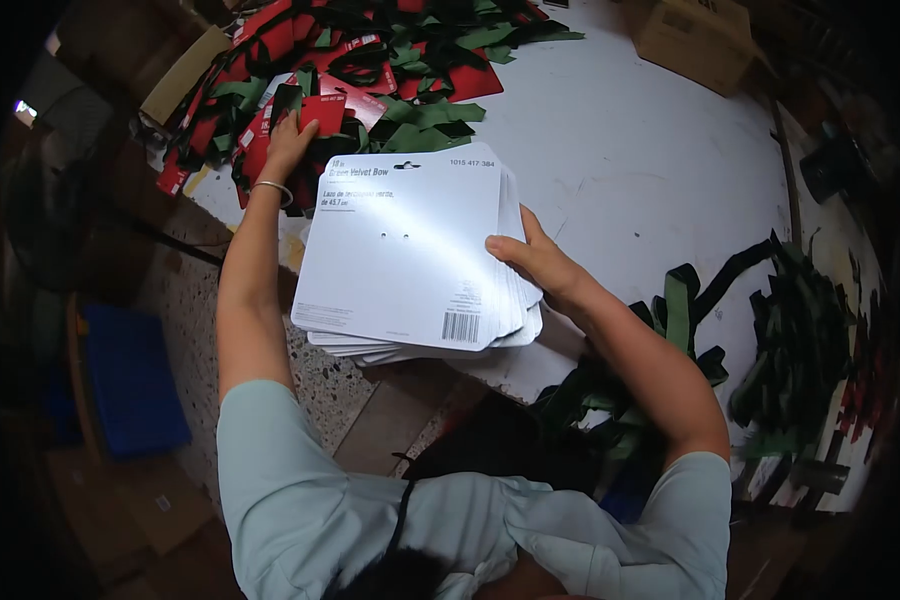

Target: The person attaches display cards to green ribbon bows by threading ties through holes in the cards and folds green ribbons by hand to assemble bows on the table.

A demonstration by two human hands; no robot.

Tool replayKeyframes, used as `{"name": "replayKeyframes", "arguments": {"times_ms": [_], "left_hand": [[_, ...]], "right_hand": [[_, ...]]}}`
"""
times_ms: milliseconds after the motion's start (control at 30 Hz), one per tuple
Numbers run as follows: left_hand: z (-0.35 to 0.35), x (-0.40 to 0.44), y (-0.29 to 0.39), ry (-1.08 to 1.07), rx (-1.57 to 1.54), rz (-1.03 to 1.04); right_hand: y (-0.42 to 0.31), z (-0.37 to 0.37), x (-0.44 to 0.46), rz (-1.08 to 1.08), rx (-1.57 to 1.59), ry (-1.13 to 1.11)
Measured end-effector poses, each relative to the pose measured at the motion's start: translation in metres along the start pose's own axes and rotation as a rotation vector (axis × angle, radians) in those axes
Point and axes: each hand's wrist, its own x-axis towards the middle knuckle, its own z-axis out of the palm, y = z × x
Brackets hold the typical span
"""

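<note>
currently just the head view. step in hand, as i read it: right hand (pixel 550 262) kept the stack of white cards (pixel 400 270) in check while the left hand (pixel 292 145) worked at the edge of the heap of carded bows (pixel 430 130). right hand was clamped on the stack, thumb flat on the top card, other fingers mostly out of sight at the side edge. left hand sat against a small red card (pixel 325 115); couldn't tell whether it was pinched or only touched. stack was in front of the person, at the near side of the counter (pixel 590 140); couldn't tell how much of it rested there. my judgement: next move called for a sure pinch at the heap, with the right thumb holding the stack, since its edges were fanned and loose cards could slip.

materials: cards looked like stiff, glossy board, squarish, corners rounded, with two small holes mid-face, a hanger slot up top and a barcode low down. print said green velvet bow. heap was floppy dark green ribbon, lighter on one face, tangled over red cards. more dark green ribbon (pixel 790 340) lay bunched on the right. cardboard box (pixel 695 45) at the far edge was plain brown and boxy.
</note>
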Motion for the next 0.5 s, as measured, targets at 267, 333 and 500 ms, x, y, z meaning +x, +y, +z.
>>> {"name": "replayKeyframes", "arguments": {"times_ms": [267,333,500], "left_hand": [[-0.063,-0.062,0.019,0.123,-0.877,-0.03],[-0.067,-0.075,0.014,0.152,-0.903,-0.085],[-0.072,-0.144,0.02,0.21,-1.004,-0.198]], "right_hand": [[0.0,-0.001,-0.009,0.013,-0.087,0.132],[-0.008,-0.002,-0.025,0.055,-0.153,0.245],[-0.01,-0.034,-0.082,-0.139,-0.213,0.307]]}}
